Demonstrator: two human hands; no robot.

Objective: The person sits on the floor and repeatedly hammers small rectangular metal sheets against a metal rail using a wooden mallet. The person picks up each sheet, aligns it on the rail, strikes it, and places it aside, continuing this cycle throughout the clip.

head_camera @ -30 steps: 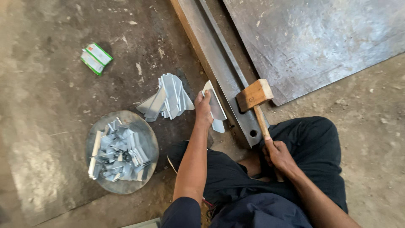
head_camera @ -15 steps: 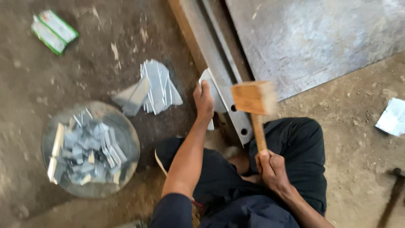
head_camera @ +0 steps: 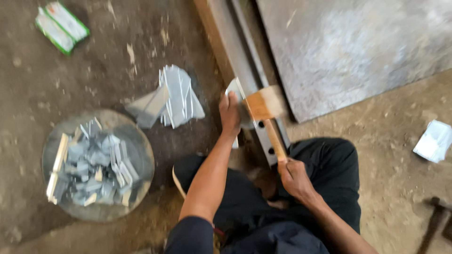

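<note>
The left hand (head_camera: pixel 230 113) lies flat, fingers pressed together on a small sheet-metal piece (head_camera: pixel 234 89), pinning it down on the steel rail (head_camera: pixel 245 80) so that it cannot slip under a blow. The piece sits on the rail's near stretch, one edge standing up along the rail's lip; motion blur hides how far it is bent.

The right hand (head_camera: pixel 295 178) is wrapped shut around the lower end of a mallet (head_camera: pixel 266 110) handle, nearer the person than the rail. The grip that far down gives the swing reach. The wooden head is over the rail, just beside the left hand's fingertips and at or just above the piece; I cannot tell whether it touches.

The rail runs aslant across the dirt floor (head_camera: pixel 117 61), with bolt holes showing in it below the mallet head. It seems to serve as an anvil. Right of the rail, touching or nearly so, lies a big steel plate (head_camera: pixel 358 51).

Left of the rail, within the left hand's reach, is a loose stack of cut blanks (head_camera: pixel 174 96). Farther left, a round pan (head_camera: pixel 96 164) holds many small pieces heaped together. Well left of the rail, at the top, lies a green-and-white packet (head_camera: pixel 61 27). Well right of it lies crumpled white paper (head_camera: pixel 434 140).
</note>
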